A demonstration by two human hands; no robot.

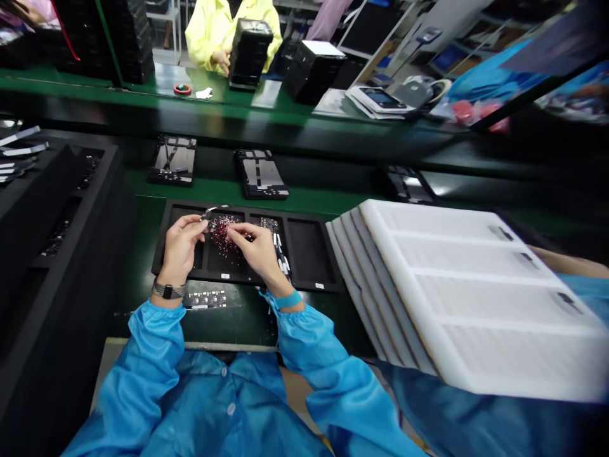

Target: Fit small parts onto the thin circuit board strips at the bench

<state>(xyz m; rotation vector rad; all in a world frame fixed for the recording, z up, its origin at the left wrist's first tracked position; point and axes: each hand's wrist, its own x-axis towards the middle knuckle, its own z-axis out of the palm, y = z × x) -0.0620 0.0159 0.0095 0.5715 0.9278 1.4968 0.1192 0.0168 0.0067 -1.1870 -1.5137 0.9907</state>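
My left hand is closed in a pinch on a small dark flex cable with a pale curved end, above a black compartment tray. My right hand has thumb and fingertips pressed together over the same compartment; anything between them is too small to make out. Under the fingertips lies a scattered pile of tiny red and silvery pieces. Narrow black-and-white strips lie in the compartment beside my right hand. A sheet with small parts lies on the green bench just before the tray.
White trays stand stacked at the right; a person's arm shows behind them. Tall black foam trays flank the left. Flat dark devices lie beyond the tray. Across the bench, a person in yellow handles a black stack.
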